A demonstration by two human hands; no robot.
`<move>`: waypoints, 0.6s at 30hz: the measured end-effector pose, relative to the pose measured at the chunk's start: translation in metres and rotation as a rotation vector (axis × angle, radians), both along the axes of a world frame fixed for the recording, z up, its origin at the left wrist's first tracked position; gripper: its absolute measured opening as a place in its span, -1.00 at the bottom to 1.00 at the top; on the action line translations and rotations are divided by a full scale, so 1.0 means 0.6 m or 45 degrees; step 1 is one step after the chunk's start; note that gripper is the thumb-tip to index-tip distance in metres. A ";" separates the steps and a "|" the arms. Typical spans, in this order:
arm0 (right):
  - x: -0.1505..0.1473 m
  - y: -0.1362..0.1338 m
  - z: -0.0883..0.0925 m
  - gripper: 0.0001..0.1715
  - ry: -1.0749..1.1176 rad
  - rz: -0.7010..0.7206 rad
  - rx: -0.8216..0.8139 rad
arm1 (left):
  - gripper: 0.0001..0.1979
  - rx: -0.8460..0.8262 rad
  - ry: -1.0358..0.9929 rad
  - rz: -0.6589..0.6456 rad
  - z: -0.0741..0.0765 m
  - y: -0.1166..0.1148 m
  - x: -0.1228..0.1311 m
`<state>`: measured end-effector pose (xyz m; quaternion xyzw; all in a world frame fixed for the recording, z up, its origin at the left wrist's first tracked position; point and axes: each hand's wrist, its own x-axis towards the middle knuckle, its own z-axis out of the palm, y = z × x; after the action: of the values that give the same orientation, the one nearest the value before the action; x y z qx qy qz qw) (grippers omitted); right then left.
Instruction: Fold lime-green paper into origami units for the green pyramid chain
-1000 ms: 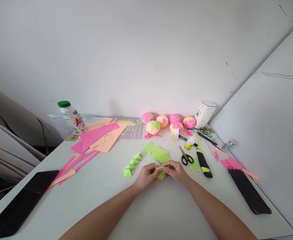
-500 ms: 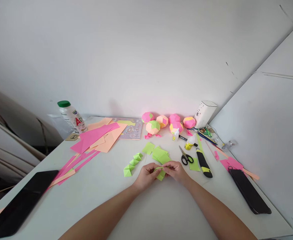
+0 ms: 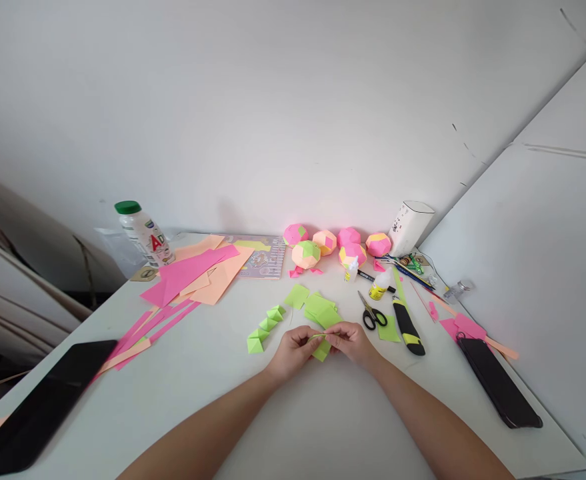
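Note:
My left hand point(image 3: 295, 350) and my right hand point(image 3: 351, 343) pinch one small piece of green paper point(image 3: 319, 337) between thumbs and fingers; it shows edge-on, so its folds are hard to make out. Another green sheet point(image 3: 321, 352) lies just beneath it. Beyond my fingers is a loose stack of green paper squares point(image 3: 321, 308), with a single green square point(image 3: 297, 296) to its left. Left of my left hand stands a row of folded green paper units point(image 3: 265, 329). Black-handled scissors point(image 3: 374, 319) lie to the right of my right hand.
Faceted paper balls point(image 3: 306, 255) sit along the wall. Glue bottles point(image 3: 380, 285), a utility knife point(image 3: 409, 327) and a black pouch point(image 3: 497, 383) are on the right. Pink and orange paper point(image 3: 183, 280), a white bottle point(image 3: 145, 233) and a black tablet-like slab point(image 3: 47, 400) occupy the left.

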<state>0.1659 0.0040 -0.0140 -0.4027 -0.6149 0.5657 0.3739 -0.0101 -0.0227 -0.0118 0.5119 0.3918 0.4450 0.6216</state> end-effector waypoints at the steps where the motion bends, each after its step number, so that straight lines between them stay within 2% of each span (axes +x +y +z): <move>1: 0.000 0.000 -0.001 -0.76 0.001 -0.001 0.000 | -0.70 -0.002 -0.002 0.000 0.000 0.000 0.000; 18: -0.002 -0.002 0.006 -0.76 -0.002 0.003 -0.011 | -0.72 -0.031 -0.010 0.019 0.005 -0.002 -0.001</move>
<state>0.1647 0.0027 -0.0103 -0.4040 -0.6133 0.5685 0.3709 -0.0105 -0.0239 -0.0089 0.4996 0.3985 0.4469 0.6260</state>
